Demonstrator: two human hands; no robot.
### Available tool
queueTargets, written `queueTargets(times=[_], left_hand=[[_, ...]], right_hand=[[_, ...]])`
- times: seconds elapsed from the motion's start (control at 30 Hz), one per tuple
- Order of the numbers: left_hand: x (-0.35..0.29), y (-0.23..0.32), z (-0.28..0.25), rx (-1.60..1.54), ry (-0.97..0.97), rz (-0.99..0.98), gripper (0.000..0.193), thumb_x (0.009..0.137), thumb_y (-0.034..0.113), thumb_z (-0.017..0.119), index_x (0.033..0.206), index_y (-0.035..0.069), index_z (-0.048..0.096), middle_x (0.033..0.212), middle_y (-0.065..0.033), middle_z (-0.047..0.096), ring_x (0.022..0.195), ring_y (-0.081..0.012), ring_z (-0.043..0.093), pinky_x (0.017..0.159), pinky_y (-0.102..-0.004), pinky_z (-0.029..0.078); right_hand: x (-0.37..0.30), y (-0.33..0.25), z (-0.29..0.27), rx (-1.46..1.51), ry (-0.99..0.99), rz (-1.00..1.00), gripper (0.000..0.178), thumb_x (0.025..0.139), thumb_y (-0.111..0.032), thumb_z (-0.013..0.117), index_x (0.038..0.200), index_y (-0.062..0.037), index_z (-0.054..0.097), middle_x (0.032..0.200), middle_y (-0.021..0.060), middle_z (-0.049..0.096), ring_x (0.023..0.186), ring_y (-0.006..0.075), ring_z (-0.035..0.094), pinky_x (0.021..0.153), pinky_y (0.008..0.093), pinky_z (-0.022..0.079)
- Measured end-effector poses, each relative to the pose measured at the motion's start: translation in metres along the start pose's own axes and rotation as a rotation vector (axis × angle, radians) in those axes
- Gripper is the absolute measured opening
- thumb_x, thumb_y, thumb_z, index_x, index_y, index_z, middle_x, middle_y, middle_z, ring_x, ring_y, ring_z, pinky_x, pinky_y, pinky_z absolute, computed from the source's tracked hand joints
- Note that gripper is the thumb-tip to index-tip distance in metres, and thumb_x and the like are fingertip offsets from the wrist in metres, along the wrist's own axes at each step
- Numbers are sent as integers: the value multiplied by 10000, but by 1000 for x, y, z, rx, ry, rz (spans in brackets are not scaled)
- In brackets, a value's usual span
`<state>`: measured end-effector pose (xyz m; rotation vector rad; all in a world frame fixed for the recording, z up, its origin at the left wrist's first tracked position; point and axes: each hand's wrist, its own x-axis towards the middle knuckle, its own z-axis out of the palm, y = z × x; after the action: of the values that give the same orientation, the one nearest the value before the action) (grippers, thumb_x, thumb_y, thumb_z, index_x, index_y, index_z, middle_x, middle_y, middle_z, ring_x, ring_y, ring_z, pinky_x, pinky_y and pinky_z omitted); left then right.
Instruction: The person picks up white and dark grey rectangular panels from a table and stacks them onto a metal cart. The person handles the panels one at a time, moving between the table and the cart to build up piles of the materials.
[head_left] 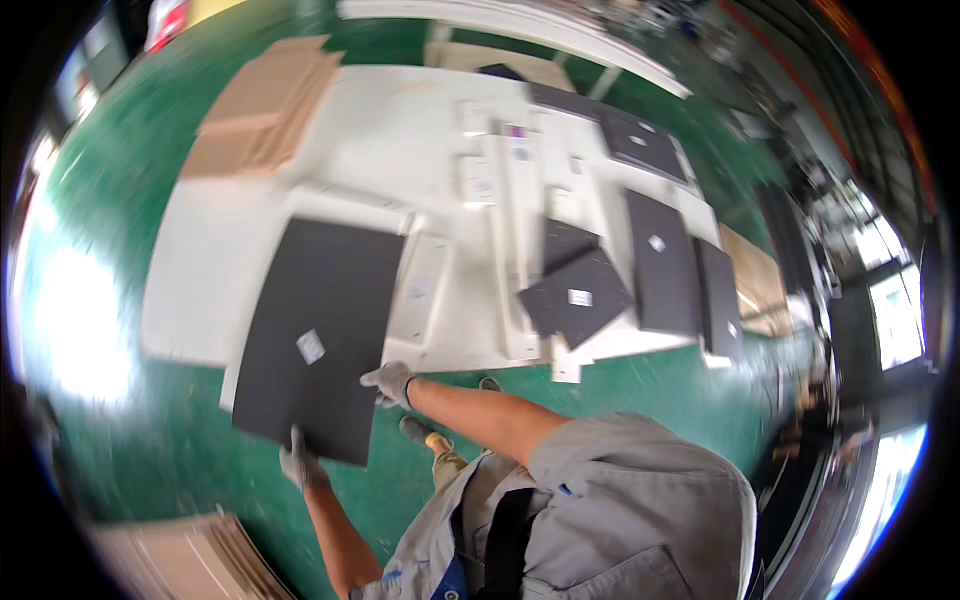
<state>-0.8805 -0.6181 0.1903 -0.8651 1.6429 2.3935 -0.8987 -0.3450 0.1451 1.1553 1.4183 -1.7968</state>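
A large dark grey panel (335, 290) with a white label in its middle hangs partly past the table's near left edge. My left hand (302, 463), in a grey glove, grips its near edge, thumb on top. At the panel's right edge my right hand (392, 384), gloved too, closes on the rim; the fingers beneath are hidden. Under and beside the dark panel lie white boards, one of them a narrow white panel (421, 290) just to its right.
On the white tabletop (390, 125) rest brown cardboard sheets (265, 105) at far left, a long white strip (512, 230), and several dark panels (660, 255) at right. A cardboard stack (195, 560) stands on the green floor at lower left.
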Motion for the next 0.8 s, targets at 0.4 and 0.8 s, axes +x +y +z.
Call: queueTargets(times=[0.4, 0.8], left_hand=[[-123, -72, 97, -291, -610, -347, 360, 898, 35, 656, 1253, -18, 629, 1187, -100, 694, 1047, -229, 693, 945, -375, 579], [-364, -205, 403, 223, -1125, -340, 451, 845, 68, 631, 1290, 5, 593, 1225, -74, 627, 1135, -237, 630, 1005, -375, 509]], right_hand=[[-174, -15, -185, 463, -52, -575, 423, 918, -273, 742, 1196, 42, 691, 1102, 108, 720, 983, 175, 679, 841, 329, 566], [-298, 154, -523, 1085, 356, -621, 473, 943, -281, 764, 1217, 85, 643, 1117, 116, 703, 993, 198, 674, 899, 338, 568]])
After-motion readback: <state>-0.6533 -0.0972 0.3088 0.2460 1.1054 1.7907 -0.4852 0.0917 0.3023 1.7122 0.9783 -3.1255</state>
